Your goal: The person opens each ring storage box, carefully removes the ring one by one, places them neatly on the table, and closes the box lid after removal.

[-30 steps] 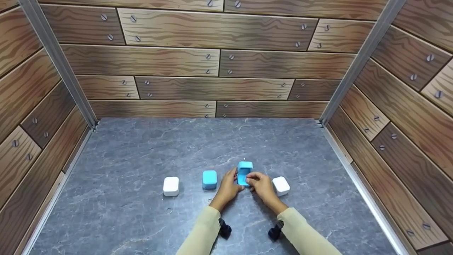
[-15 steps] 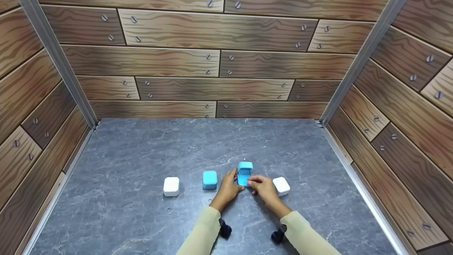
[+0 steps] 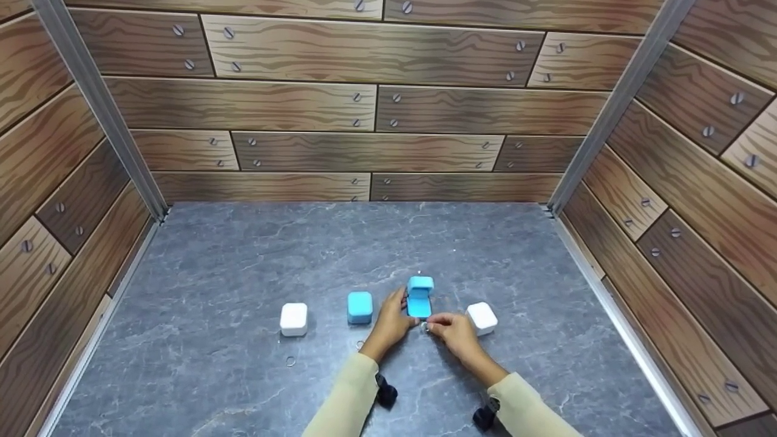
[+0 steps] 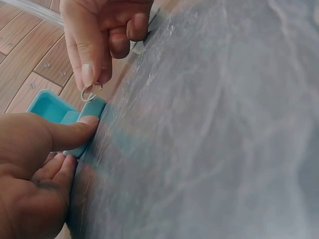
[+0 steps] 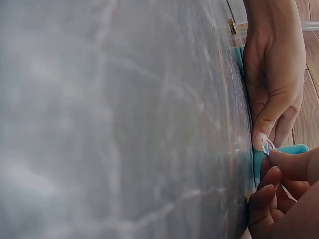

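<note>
A blue ring box (image 3: 419, 307) stands on the grey marbled table with its lid up. My left hand (image 3: 391, 318) grips its base from the left, thumb across the near side in the left wrist view. Between thumb and fingertips, my right hand (image 3: 455, 334) pinches a thin silver ring (image 4: 88, 94). The ring is just in front of the box's near edge in the head view. In the right wrist view, the ring (image 5: 268, 145) appears close to the left thumb; whether they touch I cannot tell.
A closed blue box (image 3: 360, 308) is left of my left hand. White boxes stand at far left (image 3: 294, 319) and beside my right hand (image 3: 482, 318). Two loose rings lie nearer me, one left (image 3: 290, 361), one by my left wrist (image 3: 360, 345). Wood-patterned walls (image 3: 376, 109) surround the table.
My right hand has drawn back from inside the open box toward me, and the ring in its fingertips has come into sight. The left hand and box have stayed put.
</note>
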The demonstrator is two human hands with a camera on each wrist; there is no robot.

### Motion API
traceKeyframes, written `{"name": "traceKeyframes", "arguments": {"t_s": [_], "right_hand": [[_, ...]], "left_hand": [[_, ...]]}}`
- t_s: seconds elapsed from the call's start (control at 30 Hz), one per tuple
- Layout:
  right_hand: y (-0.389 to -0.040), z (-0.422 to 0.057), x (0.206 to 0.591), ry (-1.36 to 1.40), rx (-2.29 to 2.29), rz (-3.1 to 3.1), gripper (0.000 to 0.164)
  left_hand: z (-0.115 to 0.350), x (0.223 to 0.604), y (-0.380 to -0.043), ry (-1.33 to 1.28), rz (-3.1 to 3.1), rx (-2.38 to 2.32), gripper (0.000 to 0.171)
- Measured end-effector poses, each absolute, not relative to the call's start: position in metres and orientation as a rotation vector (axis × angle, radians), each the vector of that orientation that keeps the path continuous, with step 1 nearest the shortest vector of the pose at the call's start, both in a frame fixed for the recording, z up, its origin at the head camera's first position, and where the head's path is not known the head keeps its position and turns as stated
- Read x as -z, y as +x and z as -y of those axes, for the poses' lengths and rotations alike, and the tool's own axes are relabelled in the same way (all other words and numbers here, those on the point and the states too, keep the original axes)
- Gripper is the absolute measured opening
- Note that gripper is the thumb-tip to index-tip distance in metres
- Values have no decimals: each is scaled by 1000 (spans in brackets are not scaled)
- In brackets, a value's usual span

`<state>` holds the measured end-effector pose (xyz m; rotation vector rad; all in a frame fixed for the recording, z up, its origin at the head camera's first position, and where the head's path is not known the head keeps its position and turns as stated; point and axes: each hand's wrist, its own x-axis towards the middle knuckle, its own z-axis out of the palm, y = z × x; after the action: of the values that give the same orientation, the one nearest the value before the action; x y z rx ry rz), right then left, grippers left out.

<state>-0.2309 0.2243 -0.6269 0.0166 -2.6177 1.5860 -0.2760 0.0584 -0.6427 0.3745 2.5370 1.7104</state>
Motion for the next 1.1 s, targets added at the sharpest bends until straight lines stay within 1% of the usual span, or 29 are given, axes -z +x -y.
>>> {"name": "traceKeyframes", "arguments": {"t_s": [0.2, 0.5, 0.83, 1.1], "right_hand": [[-226, -224, 627, 26, -1588, 2680, 10], [-219, -225, 628, 181, -1555, 2714, 6], [-215, -225, 626, 171, -1388, 2849, 5], [-214, -227, 626, 224, -1456, 2808, 8]], "left_hand": [[-58, 642, -276, 369, -2540, -1690, 81], [-59, 641, -276, 328, -2537, -1667, 81], [-60, 640, -276, 325, -2531, -1656, 80], [-59, 642, -276, 318, -2524, -1663, 81]]}}
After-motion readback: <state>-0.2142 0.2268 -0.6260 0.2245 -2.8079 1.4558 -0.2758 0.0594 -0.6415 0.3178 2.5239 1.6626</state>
